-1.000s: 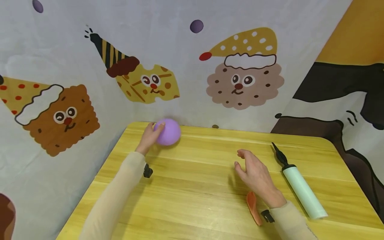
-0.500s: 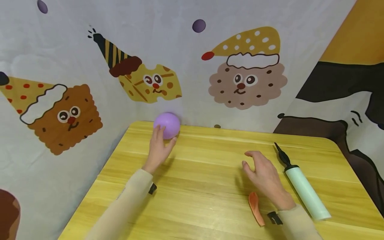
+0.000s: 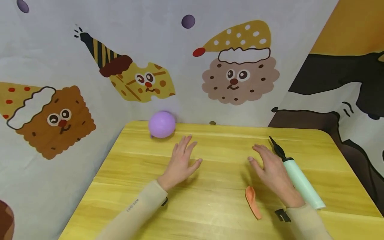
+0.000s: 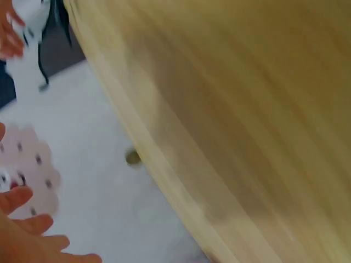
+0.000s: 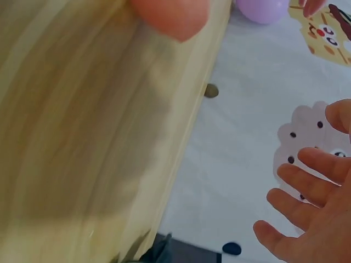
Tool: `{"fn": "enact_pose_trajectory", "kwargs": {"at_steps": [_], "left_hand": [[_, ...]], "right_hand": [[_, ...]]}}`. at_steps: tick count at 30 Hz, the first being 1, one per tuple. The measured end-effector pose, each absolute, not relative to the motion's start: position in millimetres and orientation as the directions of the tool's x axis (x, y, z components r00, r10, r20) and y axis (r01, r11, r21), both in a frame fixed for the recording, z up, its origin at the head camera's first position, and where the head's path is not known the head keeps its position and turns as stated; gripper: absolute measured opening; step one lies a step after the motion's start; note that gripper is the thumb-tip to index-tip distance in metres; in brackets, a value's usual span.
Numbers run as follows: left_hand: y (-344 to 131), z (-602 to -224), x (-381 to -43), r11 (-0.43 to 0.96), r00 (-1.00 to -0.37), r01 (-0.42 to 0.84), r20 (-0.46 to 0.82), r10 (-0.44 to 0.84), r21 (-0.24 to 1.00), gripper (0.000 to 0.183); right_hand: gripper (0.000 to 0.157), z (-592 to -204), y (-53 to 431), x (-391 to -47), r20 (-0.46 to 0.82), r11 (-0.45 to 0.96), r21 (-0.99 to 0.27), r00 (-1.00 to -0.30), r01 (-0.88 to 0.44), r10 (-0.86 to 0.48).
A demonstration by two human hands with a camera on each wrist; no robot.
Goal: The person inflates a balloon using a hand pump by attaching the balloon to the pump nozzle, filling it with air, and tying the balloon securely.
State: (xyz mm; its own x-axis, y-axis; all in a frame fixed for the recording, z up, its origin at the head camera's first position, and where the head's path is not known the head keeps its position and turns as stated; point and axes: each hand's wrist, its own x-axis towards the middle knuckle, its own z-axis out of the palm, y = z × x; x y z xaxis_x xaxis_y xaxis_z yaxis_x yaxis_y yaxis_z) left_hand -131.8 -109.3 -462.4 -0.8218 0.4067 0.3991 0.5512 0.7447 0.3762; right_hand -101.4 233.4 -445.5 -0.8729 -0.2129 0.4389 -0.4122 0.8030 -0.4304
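A round, inflated purple balloon rests at the back left of the table, near the wall cloth. My left hand hovers over the table to the right of it, fingers spread and holding nothing. Over the right part of the table is my right hand, its fingers loosely bent and nothing in them. Just left of that wrist lies a limp orange balloon, which shows in the right wrist view as an orange shape at the top. Beyond the right hand lies a hand pump with a mint-green barrel and black nozzle.
The yellow wood-grain table reaches back to a white cloth printed with cartoon biscuits and cheese. More of this cloth hangs along the left side. Behind the pump, the table's back right corner is rounded.
My left hand has let go of the purple balloon and moved right and toward me, its fingers spreading. The balloon stays at the back left. The right hand has barely moved.
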Motion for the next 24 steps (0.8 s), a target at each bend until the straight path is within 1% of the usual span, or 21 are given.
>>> {"fn": "enact_pose_trajectory", "kwargs": {"at_steps": [3, 5, 9, 13, 16, 20, 24], "left_hand": [[-87, -461, -121, 0.719, -0.776, 0.623, 0.356, 0.521, 0.307, 0.062], [-72, -460, -114, 0.681, -0.726, 0.685, 0.327, 0.605, 0.260, 0.060], [-39, -456, -103, 0.586, -0.591, 0.804, 0.232, 0.772, 0.101, 0.055], [-10, -456, -99, 0.448, -0.441, 0.893, 0.117, 0.890, -0.035, 0.052], [8, -457, -97, 0.331, -0.330, 0.941, 0.024, 0.944, -0.062, 0.052], [30, -456, -89, 0.203, -0.210, 0.977, -0.113, 0.971, -0.070, 0.048], [45, -459, -81, 0.115, -0.126, 0.991, -0.195, 0.973, -0.068, 0.045]], "right_hand": [[0.046, -446, 244, -100, 0.429, 0.815, -0.422, -0.880, -0.397, -0.206], [0.046, -446, 252, -97, 0.420, 0.826, -0.415, -0.886, -0.381, -0.198], [0.046, -447, 267, -90, 0.416, 0.857, -0.379, -0.891, -0.350, -0.180], [0.048, -449, 280, -85, 0.430, 0.892, -0.313, -0.886, -0.326, -0.173], [0.051, -450, 288, -82, 0.414, 0.910, -0.279, -0.893, -0.308, -0.175], [0.056, -451, 297, -79, 0.384, 0.924, -0.255, -0.907, -0.284, -0.173], [0.061, -451, 303, -76, 0.359, 0.935, -0.240, -0.919, -0.259, -0.162]]}}
